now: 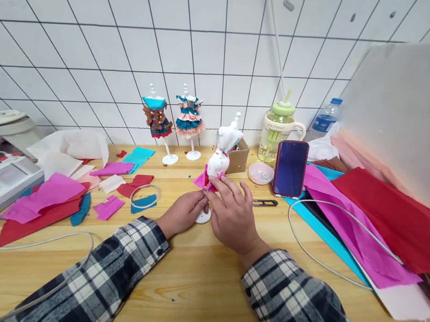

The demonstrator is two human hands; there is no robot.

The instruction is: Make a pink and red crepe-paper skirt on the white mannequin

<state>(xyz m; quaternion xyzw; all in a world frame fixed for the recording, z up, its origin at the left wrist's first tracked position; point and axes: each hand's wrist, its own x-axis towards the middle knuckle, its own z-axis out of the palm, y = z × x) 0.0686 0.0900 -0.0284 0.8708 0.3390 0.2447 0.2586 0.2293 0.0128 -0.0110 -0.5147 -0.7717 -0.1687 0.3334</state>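
A small white dress form (223, 146) with red and blue specks stands upright on a round white base (203, 217), in front of me. Pink crepe paper (201, 178) is gathered around its lower part. My left hand (185, 212) is closed at the bottom of the form, thumb and forefinger pinched on the edge of the pink paper. From the right, my right hand (234, 211) rests against the form, its thumb and forefinger on the pink paper and its other fingers bent over. The fingertips partly hide the paper.
Two dressed mini dress forms (156, 116) stand at the back. Paper scraps (46, 194) lie left, near a white cable (64, 238). Rightward are thread snips (265, 203), a pink bowl (260, 175), a phone (290, 168), a green-lidded cup (276, 132) and crepe sheets (402, 218).
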